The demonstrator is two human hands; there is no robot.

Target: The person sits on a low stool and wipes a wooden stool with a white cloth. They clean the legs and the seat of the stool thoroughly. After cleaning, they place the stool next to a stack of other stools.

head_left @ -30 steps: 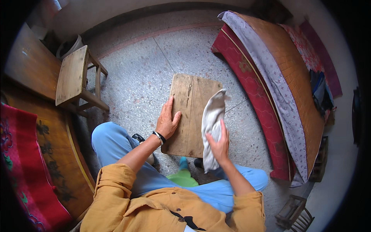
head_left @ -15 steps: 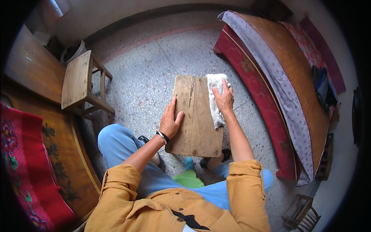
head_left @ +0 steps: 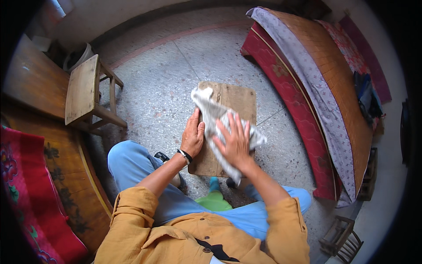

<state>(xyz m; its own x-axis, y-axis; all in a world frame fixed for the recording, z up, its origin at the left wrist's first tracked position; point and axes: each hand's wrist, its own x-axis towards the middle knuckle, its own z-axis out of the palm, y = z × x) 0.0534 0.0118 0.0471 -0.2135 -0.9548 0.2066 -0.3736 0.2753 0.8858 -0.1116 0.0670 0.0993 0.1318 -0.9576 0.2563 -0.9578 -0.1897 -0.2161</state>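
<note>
A small wooden board (head_left: 239, 99) with rounded corners lies flat in front of my knees. My left hand (head_left: 192, 137) grips its left edge, a dark band around the wrist. A white-grey cloth (head_left: 210, 110) stretches diagonally across the board from its far left corner to the near right. My right hand (head_left: 235, 143) presses flat on the cloth with fingers spread, near the board's near edge. I sit with blue trousers and a mustard shirt showing below.
A wooden stool (head_left: 83, 90) stands on the speckled floor (head_left: 158, 88) to the left. A bed with a red mattress edge (head_left: 281, 72) and brown cover runs along the right. A dark wooden table (head_left: 30, 83) and red patterned fabric (head_left: 17, 185) lie at far left. A small wooden chair (head_left: 340, 240) is at lower right.
My right hand has drawn the cloth back from the board's far right toward me and leftward, spreading it diagonally. The left hand stays on the board's left edge.
</note>
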